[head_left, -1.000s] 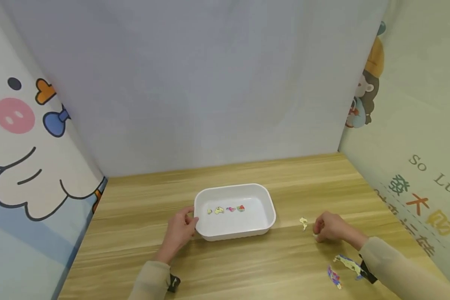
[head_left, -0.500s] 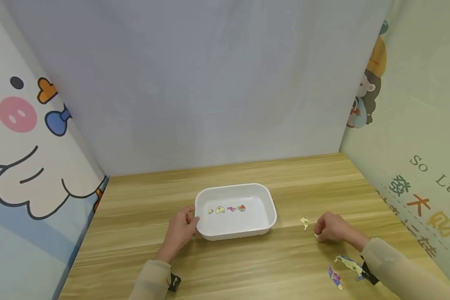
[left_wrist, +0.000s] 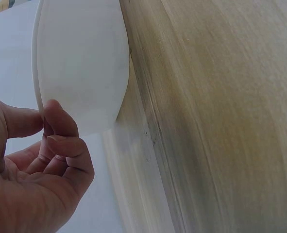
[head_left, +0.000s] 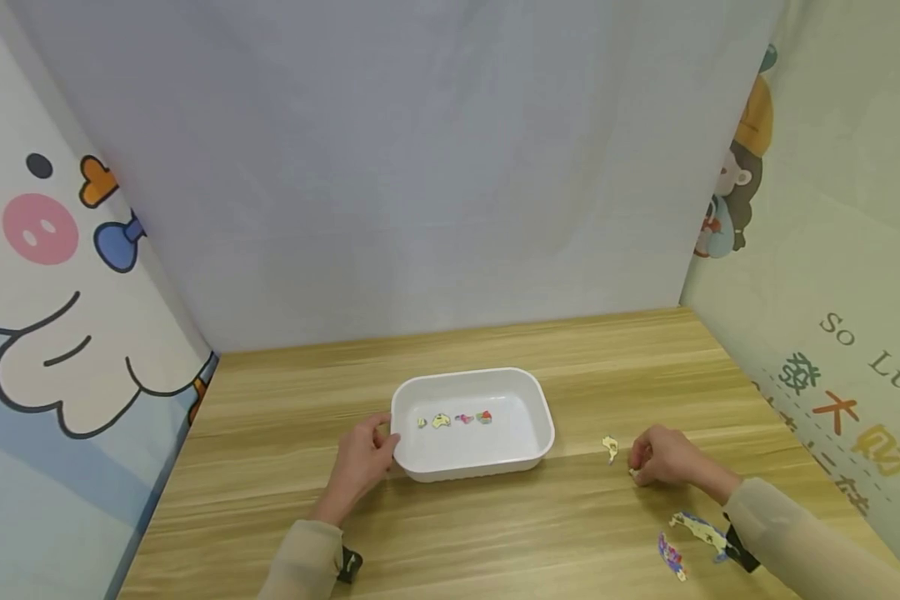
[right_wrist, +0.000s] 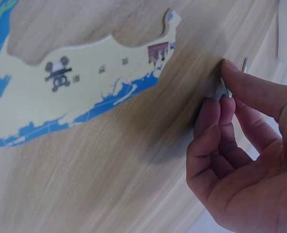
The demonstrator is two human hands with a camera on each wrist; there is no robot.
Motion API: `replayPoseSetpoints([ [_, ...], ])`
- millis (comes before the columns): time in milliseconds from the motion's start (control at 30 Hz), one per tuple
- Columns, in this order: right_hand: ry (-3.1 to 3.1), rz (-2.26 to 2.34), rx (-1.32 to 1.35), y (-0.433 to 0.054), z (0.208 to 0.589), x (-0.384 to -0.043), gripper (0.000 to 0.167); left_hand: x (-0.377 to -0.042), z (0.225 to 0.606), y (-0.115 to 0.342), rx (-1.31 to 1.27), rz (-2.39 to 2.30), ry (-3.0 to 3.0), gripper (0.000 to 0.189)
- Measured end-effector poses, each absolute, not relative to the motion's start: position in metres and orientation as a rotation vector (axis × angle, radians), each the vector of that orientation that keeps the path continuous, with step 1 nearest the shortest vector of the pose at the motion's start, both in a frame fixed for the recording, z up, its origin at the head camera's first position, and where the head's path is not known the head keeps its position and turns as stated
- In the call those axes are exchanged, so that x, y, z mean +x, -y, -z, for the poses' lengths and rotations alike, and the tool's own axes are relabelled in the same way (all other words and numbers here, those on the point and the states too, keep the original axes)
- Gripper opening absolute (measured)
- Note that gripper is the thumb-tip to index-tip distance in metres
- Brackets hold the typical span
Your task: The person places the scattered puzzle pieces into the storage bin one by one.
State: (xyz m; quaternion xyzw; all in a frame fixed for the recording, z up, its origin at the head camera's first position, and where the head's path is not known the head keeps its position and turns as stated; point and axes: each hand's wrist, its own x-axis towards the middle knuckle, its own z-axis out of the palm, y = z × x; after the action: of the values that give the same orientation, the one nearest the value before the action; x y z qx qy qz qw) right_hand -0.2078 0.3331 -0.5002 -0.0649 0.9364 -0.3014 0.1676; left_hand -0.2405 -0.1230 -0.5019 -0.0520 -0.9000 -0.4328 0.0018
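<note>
The left hand (head_left: 362, 454) pinches the tray (head_left: 472, 472), likely to steady it; toward the tabletop's (head_left: 495, 537) right edge, the right hand (head_left: 663, 456) pinches a piece (right_wrist: 226, 88).

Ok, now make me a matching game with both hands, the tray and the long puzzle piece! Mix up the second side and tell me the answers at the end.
Things:
1. left hand
2. right hand
3. tray
4. long piece

Matches:
a. cream and blue, on the table
b. white, with four small pieces inside
c. pinches a tiny piece
d. pinches the tray's rim

Right pairs: 1-d, 2-c, 3-b, 4-a.
</note>
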Motion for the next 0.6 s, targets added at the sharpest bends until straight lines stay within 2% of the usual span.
replayPoseSetpoints([
  [367, -2.514, 1.017, -0.332, -0.329, 0.484, -0.22, 0.007, -0.24, 0.5, 0.125, -0.151, 1.367, 2.828, 0.037],
  [600, -2.429, 1.091, -0.266, -0.317, 0.471, -0.232, 0.007, -0.239, 0.498, 0.125, -0.186, 1.391, 2.809, 0.036],
])
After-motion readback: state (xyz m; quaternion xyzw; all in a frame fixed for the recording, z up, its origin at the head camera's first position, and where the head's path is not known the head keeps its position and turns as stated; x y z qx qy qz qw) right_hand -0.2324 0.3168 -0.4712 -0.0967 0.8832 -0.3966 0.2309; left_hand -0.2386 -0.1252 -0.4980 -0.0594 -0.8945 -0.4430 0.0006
